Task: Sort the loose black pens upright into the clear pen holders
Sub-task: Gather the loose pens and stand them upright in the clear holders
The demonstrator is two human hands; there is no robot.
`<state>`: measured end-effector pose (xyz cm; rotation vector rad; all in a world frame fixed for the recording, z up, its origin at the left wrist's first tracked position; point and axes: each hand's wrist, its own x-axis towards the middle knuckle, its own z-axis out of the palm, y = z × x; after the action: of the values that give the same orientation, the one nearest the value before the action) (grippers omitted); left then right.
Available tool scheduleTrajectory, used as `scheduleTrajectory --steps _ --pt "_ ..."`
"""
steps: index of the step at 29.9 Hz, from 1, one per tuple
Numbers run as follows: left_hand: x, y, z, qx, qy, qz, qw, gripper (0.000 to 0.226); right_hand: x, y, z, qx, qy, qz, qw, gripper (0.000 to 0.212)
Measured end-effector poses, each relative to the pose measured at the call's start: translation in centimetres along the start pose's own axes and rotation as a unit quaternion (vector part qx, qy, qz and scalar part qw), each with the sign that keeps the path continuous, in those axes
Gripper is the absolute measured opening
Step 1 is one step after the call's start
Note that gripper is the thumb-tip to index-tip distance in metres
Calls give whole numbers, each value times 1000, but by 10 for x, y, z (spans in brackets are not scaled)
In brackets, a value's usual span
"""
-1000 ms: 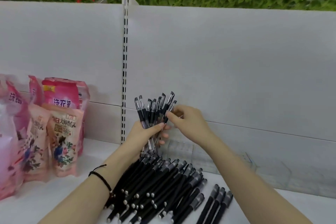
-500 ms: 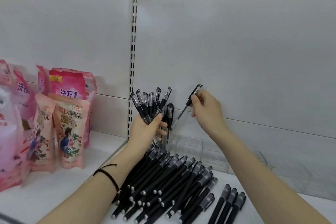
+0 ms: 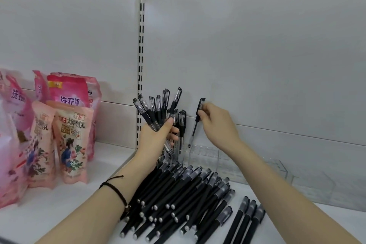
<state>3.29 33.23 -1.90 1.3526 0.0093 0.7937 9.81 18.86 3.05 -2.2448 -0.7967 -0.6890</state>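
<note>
White shelf (image 3: 59, 214), clear pen holder (image 3: 208, 156) against its back panel. My right hand (image 3: 217, 125) pinches one pen (image 3: 195, 127) near the cap, slightly tilted, its tip at the holder's left end. My left hand (image 3: 154, 140) grips a bundle of pens (image 3: 158, 105) left of the holder. The loose pile (image 3: 178, 194) lies in front of the holder. Recommendation: square the pen upright, seat its tip in a cell, then let go.

Hidden, cropped
Ends of held pens (image 3: 158, 105) lost behind left hand (image 3: 156, 140); pile (image 3: 178, 194) clipped by bottom edge; holder (image 3: 206, 156) cells blurred.
</note>
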Motion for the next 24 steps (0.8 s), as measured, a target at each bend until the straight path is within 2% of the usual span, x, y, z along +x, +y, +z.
scheduleTrajectory --steps 4,8,12,14,15,18,21,24 --pt "-1 2 0 -1 12 7 1000 10 1 -1 10 -32 -66 35 997 31" --pt "-2 6 1 -22 18 -8 1000 5 0 -7 18 -74 -82 69 991 39" --pt "-5 9 0 -42 -33 -23 998 10 0 -6 11 -98 -108 81 986 39" --pt "-8 10 0 -44 -68 -42 996 12 5 -8 0 -30 -113 79 990 29" --pt "-9 9 1 -45 -81 -50 994 13 6 -10 -7 43 -117 81 989 24" --pt "-10 7 2 -43 -109 -64 991 13 5 -20 -21 284 -160 96 940 19" --pt "-9 5 1 -32 -132 -57 989 15 3 -24 -19 320 -147 86 932 14" --pt "-8 4 1 -21 -115 -53 992 18 5 -26 -14 325 -76 102 937 13"
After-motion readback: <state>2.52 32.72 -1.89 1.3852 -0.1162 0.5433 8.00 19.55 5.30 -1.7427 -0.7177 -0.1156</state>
